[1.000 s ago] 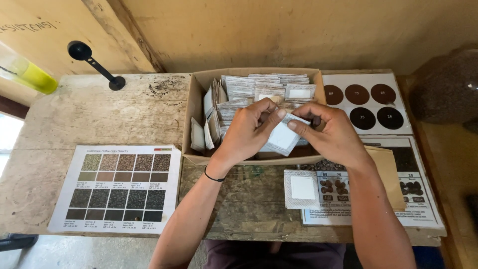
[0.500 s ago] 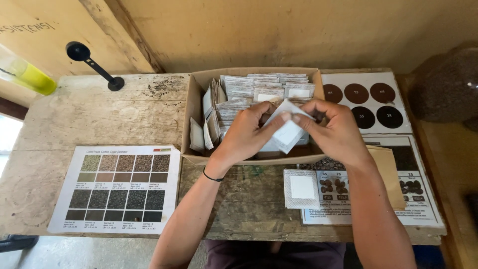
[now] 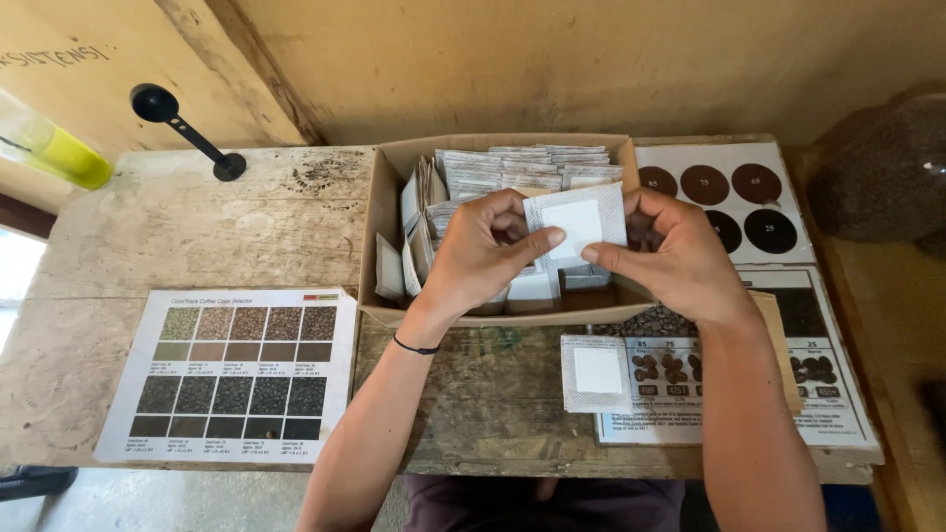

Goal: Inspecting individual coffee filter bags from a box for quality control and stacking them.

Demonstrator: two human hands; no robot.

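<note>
White filter packet [image 3: 574, 223] sits mid-frame, pinched between left hand [image 3: 480, 254] and right hand [image 3: 667, 258], both clamped on its edges over the cardboard box [image 3: 386, 236]. Pull too hard and that thin mesh probably tears.

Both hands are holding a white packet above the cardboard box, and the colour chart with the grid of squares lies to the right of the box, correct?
Not quite. The head view shows the colour chart lying to the left of the cardboard box, not the right. The rest holds: the left hand and the right hand both hold a white packet above the box.
</note>
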